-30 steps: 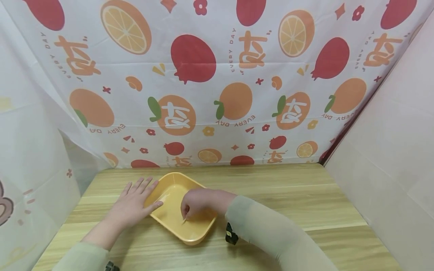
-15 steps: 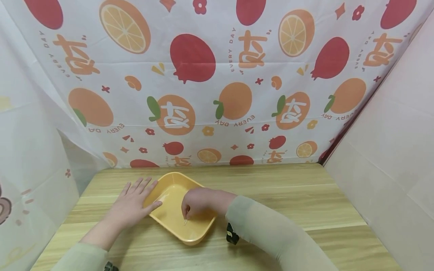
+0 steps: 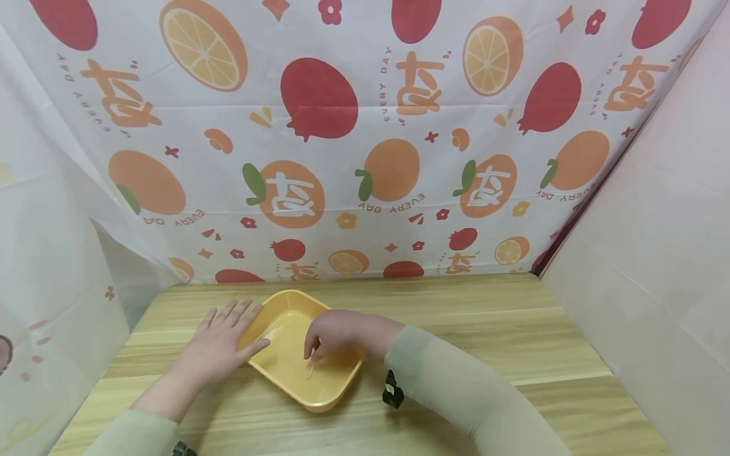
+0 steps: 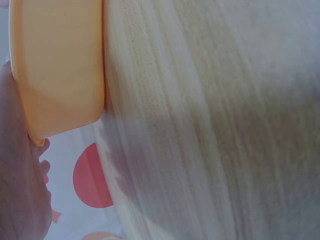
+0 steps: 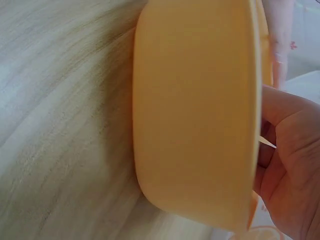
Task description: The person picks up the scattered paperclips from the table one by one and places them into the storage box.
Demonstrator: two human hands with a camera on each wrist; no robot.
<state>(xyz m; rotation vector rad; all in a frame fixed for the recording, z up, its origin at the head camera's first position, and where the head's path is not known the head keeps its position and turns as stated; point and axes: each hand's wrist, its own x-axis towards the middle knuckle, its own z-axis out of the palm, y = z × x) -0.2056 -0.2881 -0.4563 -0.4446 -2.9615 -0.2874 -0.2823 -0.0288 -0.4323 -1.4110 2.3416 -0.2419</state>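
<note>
A yellow plastic basin [image 3: 279, 364] with rounded corners stands on the wooden table. My left hand [image 3: 219, 345] lies against its left rim with spread fingers, the thumb reaching over the edge. My right hand [image 3: 333, 332] is inside the basin, fingers curled downward. At its fingertips is a small, thin, pale strip [image 3: 310, 371], its lower end near the basin floor; its exact kind is too small to tell. In the right wrist view the basin's outer wall [image 5: 195, 115] hides the fingertips. The left wrist view shows the basin's side [image 4: 60, 70] beside the left hand [image 4: 22, 165].
The wood-grain table [image 3: 456, 335] extends around the basin. Behind it hangs a white curtain [image 3: 342, 133] printed with fruit; pale walls [image 3: 650, 240] close in both sides. Black wrist devices [image 3: 392, 389] sit below the sleeves.
My right hand has lifted slightly, and more of the pale strip shows below its fingers. The left hand stays on the rim. The head view has shifted a little.
</note>
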